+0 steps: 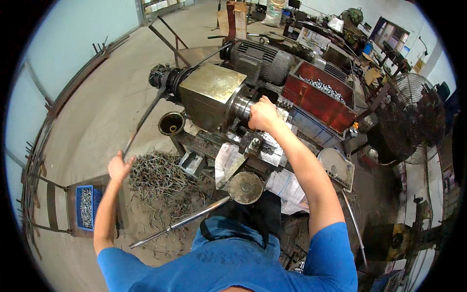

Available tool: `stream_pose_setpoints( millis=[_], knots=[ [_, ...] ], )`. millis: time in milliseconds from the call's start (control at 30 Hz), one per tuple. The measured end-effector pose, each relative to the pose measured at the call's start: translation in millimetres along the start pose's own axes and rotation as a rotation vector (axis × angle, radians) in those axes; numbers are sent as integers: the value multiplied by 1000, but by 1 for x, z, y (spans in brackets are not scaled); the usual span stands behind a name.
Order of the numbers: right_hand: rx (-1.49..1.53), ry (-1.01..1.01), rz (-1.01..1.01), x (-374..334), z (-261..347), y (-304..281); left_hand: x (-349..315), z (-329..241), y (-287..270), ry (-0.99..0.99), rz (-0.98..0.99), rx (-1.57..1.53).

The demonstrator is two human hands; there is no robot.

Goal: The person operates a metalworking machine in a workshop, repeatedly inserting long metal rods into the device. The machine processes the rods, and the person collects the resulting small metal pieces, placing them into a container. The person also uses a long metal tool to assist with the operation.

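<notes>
My left hand (120,167) is closed around the lower end of a long dark metal lever (142,120). That lever slants up to a round shaft end (162,79) at the left of the machine's box-shaped headstock (211,82). At the headstock's right side my right hand (262,114) is against the steel chuck (241,107), its fingers curled closed. Whatever those fingers hold is hidden by the hand. Just below it sits a greasy tool post (255,143) with a bolt on top.
A red bin (318,97) of small metal parts stands right of the motor (261,61). Metal shavings (160,177) heap on the floor. A steel handle (180,222) juts left near my body. A blue crate (85,208) lies far left; a large fan (411,117) stands right.
</notes>
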State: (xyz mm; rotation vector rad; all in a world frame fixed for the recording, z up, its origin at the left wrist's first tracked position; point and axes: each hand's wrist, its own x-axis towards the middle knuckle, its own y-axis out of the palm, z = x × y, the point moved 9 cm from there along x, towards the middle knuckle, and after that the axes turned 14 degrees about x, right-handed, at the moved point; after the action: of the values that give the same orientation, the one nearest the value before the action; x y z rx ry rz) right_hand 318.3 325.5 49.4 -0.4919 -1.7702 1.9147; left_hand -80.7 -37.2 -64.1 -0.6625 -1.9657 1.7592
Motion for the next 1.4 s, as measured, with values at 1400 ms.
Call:
stream_pose_setpoints(
  millis=[1400],
  knots=[
    [421, 1331, -610, -680, -158, 51, 6, -90, 54, 180, 547, -913]
  ],
)
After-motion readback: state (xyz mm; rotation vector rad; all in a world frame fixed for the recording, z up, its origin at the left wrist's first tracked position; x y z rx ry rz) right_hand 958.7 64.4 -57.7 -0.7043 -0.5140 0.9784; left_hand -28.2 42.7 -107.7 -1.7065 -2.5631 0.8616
